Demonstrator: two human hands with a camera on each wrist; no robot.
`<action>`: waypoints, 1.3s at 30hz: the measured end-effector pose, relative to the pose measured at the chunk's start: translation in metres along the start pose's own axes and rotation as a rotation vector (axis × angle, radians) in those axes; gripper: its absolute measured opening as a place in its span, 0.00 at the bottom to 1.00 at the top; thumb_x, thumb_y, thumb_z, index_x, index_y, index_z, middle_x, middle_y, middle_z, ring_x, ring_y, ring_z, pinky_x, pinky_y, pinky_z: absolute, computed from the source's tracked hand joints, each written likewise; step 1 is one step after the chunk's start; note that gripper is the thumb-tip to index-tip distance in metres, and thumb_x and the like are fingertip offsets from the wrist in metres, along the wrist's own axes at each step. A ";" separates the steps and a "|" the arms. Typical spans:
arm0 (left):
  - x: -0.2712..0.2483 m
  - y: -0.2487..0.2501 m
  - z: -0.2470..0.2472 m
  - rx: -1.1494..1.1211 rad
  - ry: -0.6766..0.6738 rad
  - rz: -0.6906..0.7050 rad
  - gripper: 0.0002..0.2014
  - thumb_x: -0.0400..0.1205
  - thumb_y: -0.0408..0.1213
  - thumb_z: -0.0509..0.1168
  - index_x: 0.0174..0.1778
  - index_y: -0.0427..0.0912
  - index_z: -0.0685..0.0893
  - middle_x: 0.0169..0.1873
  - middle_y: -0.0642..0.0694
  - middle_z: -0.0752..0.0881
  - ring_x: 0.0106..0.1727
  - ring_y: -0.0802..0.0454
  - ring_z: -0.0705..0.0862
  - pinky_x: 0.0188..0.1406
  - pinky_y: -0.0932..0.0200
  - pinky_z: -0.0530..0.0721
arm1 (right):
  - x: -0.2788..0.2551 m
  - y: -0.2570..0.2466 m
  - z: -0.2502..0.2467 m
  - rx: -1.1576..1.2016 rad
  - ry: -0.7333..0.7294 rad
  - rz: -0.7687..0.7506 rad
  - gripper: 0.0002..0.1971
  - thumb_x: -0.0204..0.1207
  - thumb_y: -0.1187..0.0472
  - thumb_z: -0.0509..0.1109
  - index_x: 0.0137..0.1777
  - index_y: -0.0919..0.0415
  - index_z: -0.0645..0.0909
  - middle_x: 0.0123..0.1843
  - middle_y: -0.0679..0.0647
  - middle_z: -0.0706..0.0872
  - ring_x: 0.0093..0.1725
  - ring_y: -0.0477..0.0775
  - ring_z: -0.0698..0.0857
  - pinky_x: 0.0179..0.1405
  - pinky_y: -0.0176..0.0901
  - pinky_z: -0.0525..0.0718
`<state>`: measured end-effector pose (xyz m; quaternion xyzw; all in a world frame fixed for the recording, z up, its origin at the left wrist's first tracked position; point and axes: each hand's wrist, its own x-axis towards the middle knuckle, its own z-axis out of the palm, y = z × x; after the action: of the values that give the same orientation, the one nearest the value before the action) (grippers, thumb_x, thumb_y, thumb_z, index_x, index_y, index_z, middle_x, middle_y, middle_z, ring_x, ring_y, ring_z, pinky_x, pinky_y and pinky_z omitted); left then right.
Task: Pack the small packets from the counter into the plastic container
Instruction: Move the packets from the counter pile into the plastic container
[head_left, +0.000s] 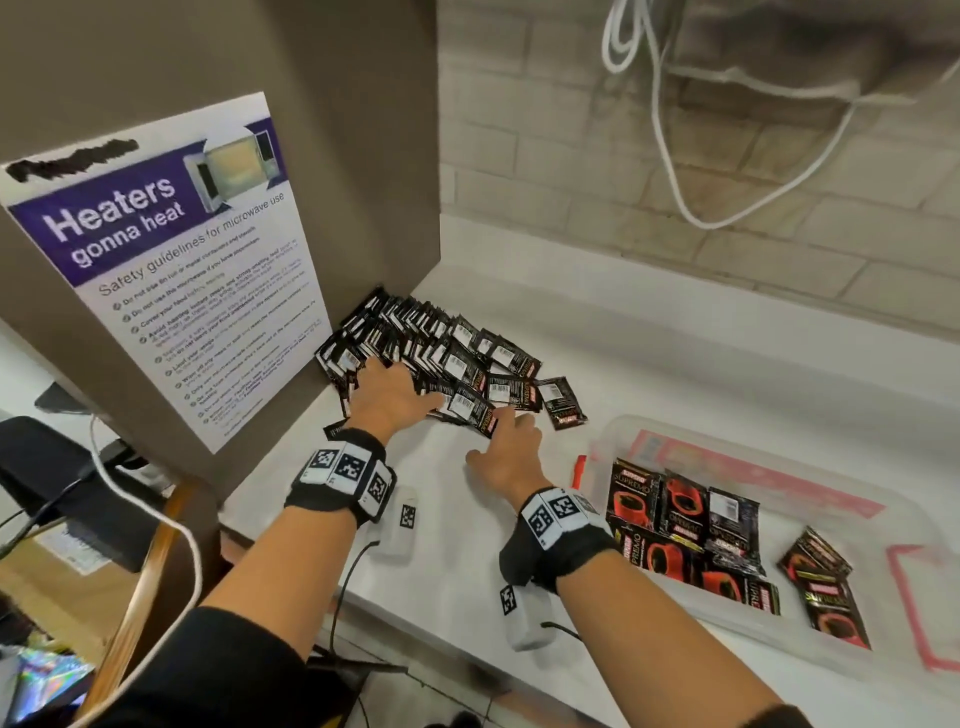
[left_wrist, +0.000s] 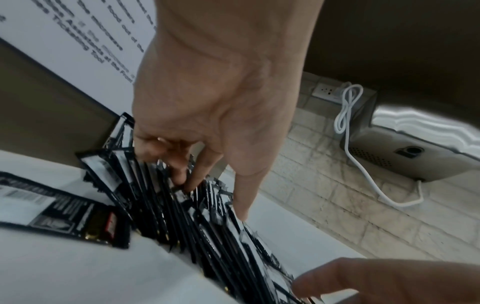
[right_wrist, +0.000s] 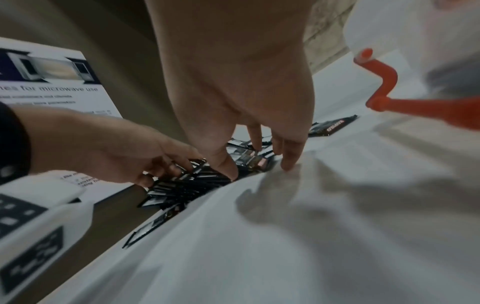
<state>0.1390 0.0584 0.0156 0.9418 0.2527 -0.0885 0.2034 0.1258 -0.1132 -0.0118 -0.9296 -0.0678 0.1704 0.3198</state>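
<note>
A big heap of small black packets (head_left: 441, 348) lies on the white counter (head_left: 675, 364) against a brown cabinet side. My left hand (head_left: 400, 384) lies on the heap. In the left wrist view its bent fingers (left_wrist: 182, 176) dig in among the packet edges (left_wrist: 161, 205), and the thumb touches the heap further along. My right hand (head_left: 506, 426) is at the heap's near edge with fairly straight fingers (right_wrist: 285, 162) touching the counter, holding nothing. The clear plastic container (head_left: 831, 499) stands to the right with several red-and-black packets (head_left: 685, 530) inside.
A microwave safety poster (head_left: 171, 270) hangs on the cabinet side left of the heap. One loose packet (head_left: 561, 402) lies between heap and container. The container's orange latch (head_left: 579, 470) faces my right hand. A white cable (head_left: 670, 156) hangs over the brick wall behind.
</note>
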 end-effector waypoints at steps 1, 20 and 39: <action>0.000 0.001 0.002 0.023 0.009 -0.006 0.34 0.78 0.64 0.68 0.65 0.35 0.79 0.77 0.32 0.66 0.78 0.34 0.66 0.73 0.39 0.73 | 0.003 0.001 0.003 -0.002 0.007 -0.008 0.31 0.76 0.58 0.71 0.77 0.61 0.64 0.72 0.62 0.65 0.73 0.65 0.64 0.72 0.55 0.70; 0.011 0.030 -0.001 -0.266 -0.058 -0.032 0.38 0.76 0.54 0.76 0.75 0.38 0.70 0.75 0.34 0.63 0.62 0.38 0.78 0.65 0.47 0.79 | 0.020 0.009 0.010 -0.039 0.012 -0.088 0.33 0.76 0.54 0.68 0.82 0.52 0.64 0.70 0.58 0.72 0.69 0.63 0.65 0.70 0.52 0.68; -0.008 0.030 -0.008 -0.382 -0.004 0.098 0.27 0.74 0.27 0.75 0.59 0.48 0.65 0.42 0.44 0.81 0.35 0.51 0.81 0.27 0.57 0.78 | 0.004 0.010 0.007 0.223 0.079 -0.201 0.37 0.73 0.52 0.76 0.80 0.53 0.63 0.72 0.55 0.68 0.71 0.57 0.65 0.68 0.44 0.65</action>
<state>0.1479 0.0346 0.0354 0.8972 0.2181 -0.0307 0.3828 0.1272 -0.1167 -0.0242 -0.8827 -0.1287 0.1071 0.4390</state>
